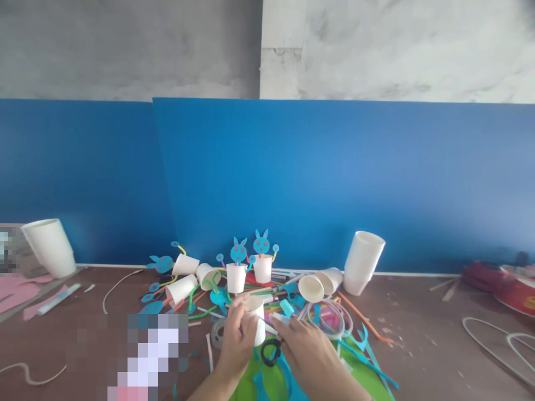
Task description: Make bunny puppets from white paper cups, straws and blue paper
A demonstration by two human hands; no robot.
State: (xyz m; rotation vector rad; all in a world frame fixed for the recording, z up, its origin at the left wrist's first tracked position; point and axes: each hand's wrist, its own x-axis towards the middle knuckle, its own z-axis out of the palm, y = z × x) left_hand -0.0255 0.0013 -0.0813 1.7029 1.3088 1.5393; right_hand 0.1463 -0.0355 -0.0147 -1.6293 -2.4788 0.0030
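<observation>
My left hand [239,332] is wrapped round the side of a white paper cup [258,328], its open rim facing up. My right hand [301,346] is closed on black-handled scissors [271,353], whose thin blade reaches the cup's wall. Beyond the hands, two white cups stand upright with blue paper rabbit heads, one rabbit [238,252] on the left and another rabbit [262,245] on the right. Under the hands lie green paper [359,372] and blue paper scraps.
Several decorated cups [181,290] lie on their sides at left. Stacks of white cups stand at the right [363,263] and far left [50,248]. A tape roll [218,332], straws, a white cable [487,340] and pink paper [16,289] lie on the brown table. A blue panel [267,167] rises behind.
</observation>
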